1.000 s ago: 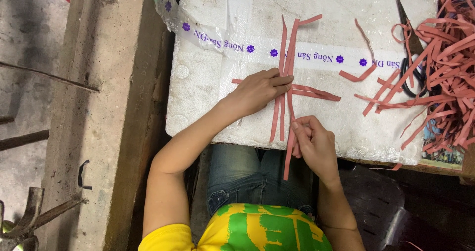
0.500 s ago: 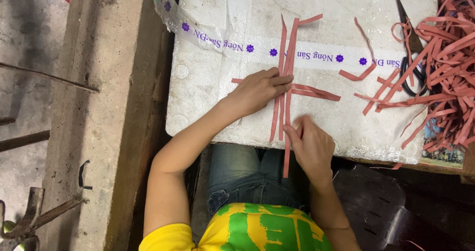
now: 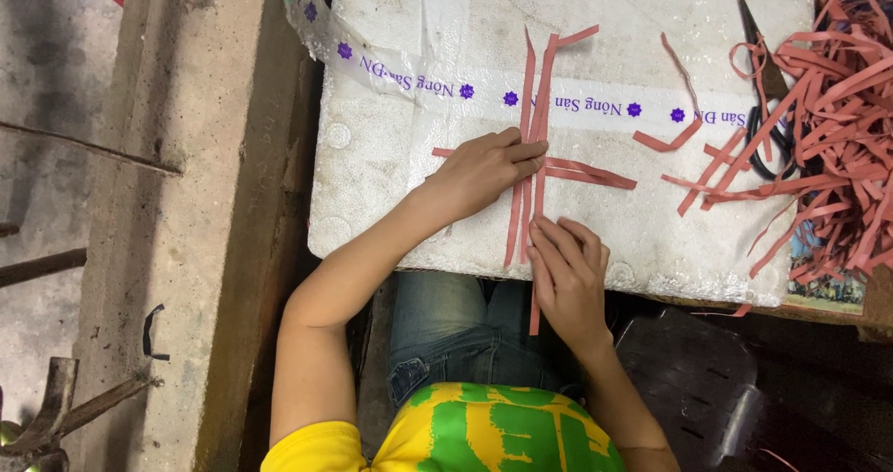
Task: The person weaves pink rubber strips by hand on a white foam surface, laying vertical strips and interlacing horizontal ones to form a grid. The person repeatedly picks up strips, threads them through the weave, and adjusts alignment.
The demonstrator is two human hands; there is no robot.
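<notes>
1. Left hand point(image 3: 479, 170): fingers flat and spread, pressing down the crossing where the upright red strips point(image 3: 528, 137) meet the crosswise red strips point(image 3: 584, 171); it pins them and grips nothing.
2. Right hand point(image 3: 569, 272): fingertips curled onto the lower ends of the upright strips at the near edge of the white foam board point(image 3: 391, 146), seemingly pinching one strip; the contact itself is partly hidden.
3. The strips lie at the middle of the board, their lower ends hanging past its edge over the lap.
4. Risk: should the left hand ease its pressure, the crossing would likely slide apart, for only that hand holds it.
5. Risk: a hard pull by the right hand could drag an upright strip out from under the crosswise pair, or crease it at the board's edge.
6. Risk: the loose pile of red strips point(image 3: 837, 146) and the scissors point(image 3: 767, 91) lie near; a sweeping arm could scatter them.
</notes>
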